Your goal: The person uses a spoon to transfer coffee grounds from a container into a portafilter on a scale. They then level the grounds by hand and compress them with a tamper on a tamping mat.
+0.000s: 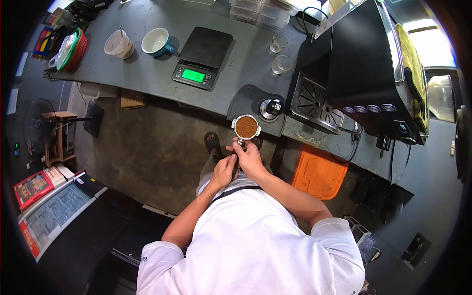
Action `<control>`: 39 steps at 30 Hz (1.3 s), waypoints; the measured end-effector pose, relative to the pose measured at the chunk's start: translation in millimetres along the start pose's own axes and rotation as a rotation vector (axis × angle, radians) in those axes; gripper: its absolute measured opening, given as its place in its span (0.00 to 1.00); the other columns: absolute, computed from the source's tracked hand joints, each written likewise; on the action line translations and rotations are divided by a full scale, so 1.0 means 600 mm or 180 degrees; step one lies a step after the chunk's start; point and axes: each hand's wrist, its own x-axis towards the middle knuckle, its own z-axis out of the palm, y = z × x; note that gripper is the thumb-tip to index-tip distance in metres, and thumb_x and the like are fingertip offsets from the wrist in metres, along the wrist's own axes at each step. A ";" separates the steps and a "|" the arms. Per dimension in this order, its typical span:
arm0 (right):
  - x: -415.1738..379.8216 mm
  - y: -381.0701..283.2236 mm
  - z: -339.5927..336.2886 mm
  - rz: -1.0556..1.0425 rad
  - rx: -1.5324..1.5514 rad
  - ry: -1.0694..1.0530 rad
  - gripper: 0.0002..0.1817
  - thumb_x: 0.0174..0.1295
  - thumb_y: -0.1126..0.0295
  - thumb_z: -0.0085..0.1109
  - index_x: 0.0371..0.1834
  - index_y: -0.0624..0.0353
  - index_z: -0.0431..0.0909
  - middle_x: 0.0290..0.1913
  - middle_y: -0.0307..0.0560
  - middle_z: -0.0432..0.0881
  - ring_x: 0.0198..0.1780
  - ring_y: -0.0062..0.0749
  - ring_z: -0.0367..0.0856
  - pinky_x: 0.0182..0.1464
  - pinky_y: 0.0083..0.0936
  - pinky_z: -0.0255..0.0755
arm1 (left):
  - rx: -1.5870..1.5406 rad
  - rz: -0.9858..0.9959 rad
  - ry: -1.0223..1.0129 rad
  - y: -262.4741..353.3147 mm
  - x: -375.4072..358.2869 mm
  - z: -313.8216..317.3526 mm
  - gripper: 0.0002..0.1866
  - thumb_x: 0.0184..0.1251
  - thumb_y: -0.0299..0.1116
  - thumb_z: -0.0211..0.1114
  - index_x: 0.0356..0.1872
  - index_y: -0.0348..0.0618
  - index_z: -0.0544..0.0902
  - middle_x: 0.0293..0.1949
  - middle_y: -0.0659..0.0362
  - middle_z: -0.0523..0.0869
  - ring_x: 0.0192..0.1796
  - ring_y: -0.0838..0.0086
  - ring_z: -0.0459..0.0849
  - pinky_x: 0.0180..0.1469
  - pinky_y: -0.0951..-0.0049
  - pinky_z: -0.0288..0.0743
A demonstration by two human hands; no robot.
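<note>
A metal portafilter [234, 129] filled with brown ground coffee [246, 127] is held level in front of my body, just off the counter's front edge. My right hand [250, 161] is closed around its handle near the basket. Lower on the same handle, my left hand [224, 170] is wrapped, its fingers partly hidden. Beyond the basket, a tamper [271, 108] with a black top stands on a dark tamping mat [243, 100] at the counter edge.
A black scale [206, 49] with a lit green display sits on the counter [142, 81], beside a blue cup [156, 42] and a plastic tub [119, 45]. Two small glasses [280, 53] stand near the espresso machine [364, 73]. An orange lid [319, 172] is below at right.
</note>
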 end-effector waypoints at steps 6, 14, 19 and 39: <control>0.008 -0.024 -0.041 0.0042 -0.0387 -0.0555 0.18 0.74 0.65 0.59 0.57 0.68 0.77 0.49 0.48 0.85 0.49 0.26 0.84 0.49 0.24 0.79 | 0.0132 -0.0167 -0.0174 0.020 0.002 -0.019 0.28 0.82 0.51 0.47 0.28 0.37 0.79 0.17 0.58 0.79 0.22 0.71 0.79 0.30 0.67 0.71; -0.033 -0.140 -0.139 -0.0456 -0.1191 -0.0028 0.13 0.70 0.66 0.63 0.46 0.68 0.82 0.39 0.46 0.88 0.39 0.22 0.84 0.43 0.23 0.78 | -0.0088 -0.0238 -0.0462 0.017 0.010 -0.038 0.29 0.82 0.53 0.48 0.27 0.39 0.77 0.15 0.62 0.75 0.20 0.76 0.74 0.28 0.70 0.68; -0.025 -0.199 -0.112 -0.1550 -0.2313 0.0960 0.15 0.63 0.68 0.69 0.47 0.64 0.79 0.37 0.48 0.83 0.31 0.26 0.79 0.36 0.27 0.75 | -0.0140 -0.0274 -0.0488 0.021 0.011 -0.042 0.28 0.82 0.53 0.49 0.27 0.39 0.77 0.15 0.62 0.75 0.19 0.77 0.74 0.28 0.71 0.68; 0.000 -0.234 -0.069 -0.3339 -0.2713 0.0479 0.20 0.59 0.70 0.74 0.51 0.63 0.77 0.42 0.53 0.84 0.41 0.44 0.87 0.42 0.33 0.80 | -0.0159 -0.0256 -0.0419 0.020 0.010 -0.033 0.29 0.81 0.54 0.49 0.26 0.39 0.78 0.15 0.62 0.76 0.19 0.76 0.75 0.27 0.71 0.68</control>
